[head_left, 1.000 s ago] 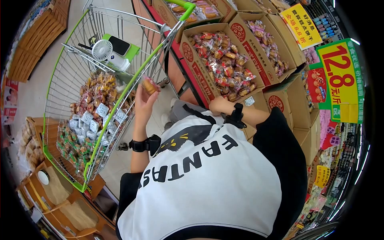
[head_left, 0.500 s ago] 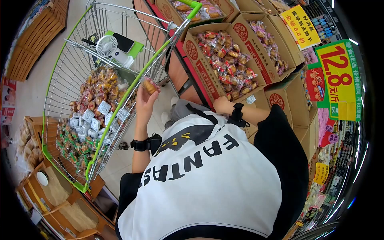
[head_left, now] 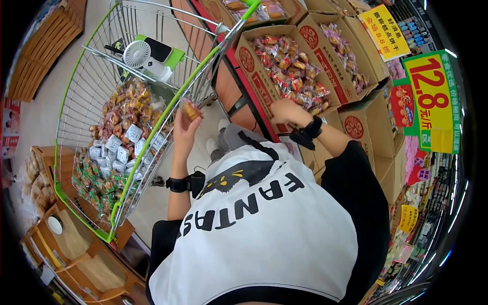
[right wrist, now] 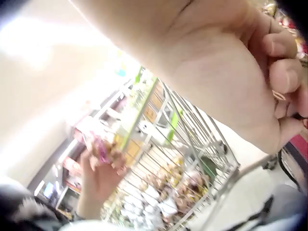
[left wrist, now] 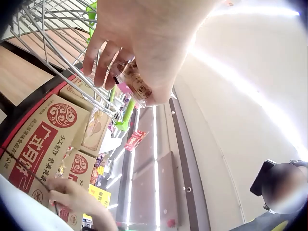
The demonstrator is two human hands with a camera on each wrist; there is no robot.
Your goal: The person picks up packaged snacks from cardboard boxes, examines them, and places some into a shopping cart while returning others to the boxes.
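Observation:
My left hand [head_left: 184, 129] holds a small wrapped pastry [head_left: 191, 110] in clear and pink film beside the cart's green-edged side. In the left wrist view the fingers curl round the packet [left wrist: 134, 84], which has printing on it. My right hand [head_left: 288, 112] is over the near edge of a cardboard box [head_left: 260, 84] filled with red-and-clear wrapped pastries [head_left: 292, 68]. Its fingers are loosely bent in the right wrist view, the outermost cut off by the frame, and no packet shows in them.
The shopping cart [head_left: 189, 81] on the left holds piles of wrapped snacks [head_left: 119, 104], with a white fan [head_left: 137, 54] and a phone [head_left: 158, 50] near its handle end. More open boxes [head_left: 373, 51] stand behind and to the right, under yellow and green price signs [head_left: 432, 99].
My right hand has moved up and right, from the box's near corner to over its edge. The left hand still holds its packet in nearly the same place. Cart and boxes have shifted slightly in view.

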